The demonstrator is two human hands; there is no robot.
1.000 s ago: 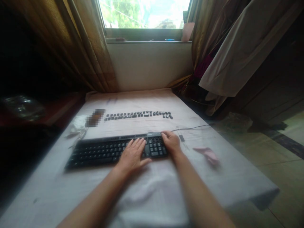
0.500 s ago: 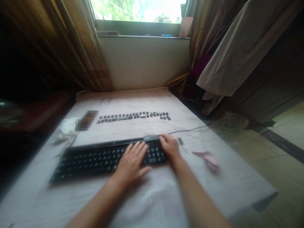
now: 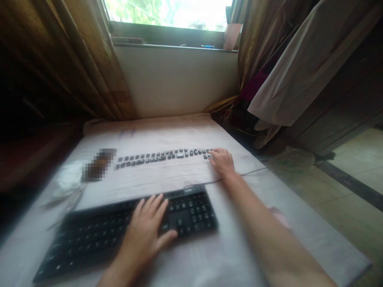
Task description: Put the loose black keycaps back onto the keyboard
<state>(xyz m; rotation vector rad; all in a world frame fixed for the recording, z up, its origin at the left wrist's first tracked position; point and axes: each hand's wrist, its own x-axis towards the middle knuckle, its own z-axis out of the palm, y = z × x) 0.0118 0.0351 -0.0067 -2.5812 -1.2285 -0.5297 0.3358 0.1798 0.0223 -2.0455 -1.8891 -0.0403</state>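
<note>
My left hand lies with fingers spread on the black computer keyboard, over its middle keys. The keyboard rests slightly tilted on the white tablecloth, its number pad to the right of the hand. Farther back, loose black keycaps are laid out in two rows. At the right end of these rows, my right hand reaches in, with its thumb and forefinger curled at a keycap. The hand hides part of the keycaps there.
A cable runs from the keyboard over the table's right edge. A pink cloth is partly behind my right forearm. On the left lie a white crumpled plastic bag and a blurred-out brown item. Curtains flank the window.
My right hand has left the keyboard's right end and moved forward to the keycap rows. The keyboard appears nearer and lower in view, with my left hand still on it.
</note>
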